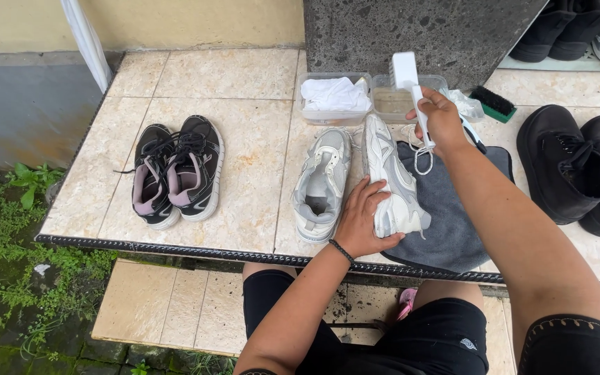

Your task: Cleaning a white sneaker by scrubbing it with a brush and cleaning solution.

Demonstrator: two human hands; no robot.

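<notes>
left hand (360,221): our fingers pressed flat on the white sneaker (392,182), mid-frame on the grey towel (446,229)
right hand (442,119): fingers wrapped round the white brush (408,80), upper middle, above the tubs

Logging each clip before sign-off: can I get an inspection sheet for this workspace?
Surface: tiled ledge, beige, dark edging at the front.
Job's things: white sneaker lying tilted on a grey towel; its mate upright beside it; white brush.
Clutter: black-and-pink sneakers; black shoes; tub with white cloth; tub of murky liquid; green-backed brush.
Grips: left hand presses the tilted sneaker; right hand holds the brush handle above the tubs.
Cables: nothing seen.
Surroundings: dark stone wall, weeds below left, more shoes on a shelf top right.
</notes>
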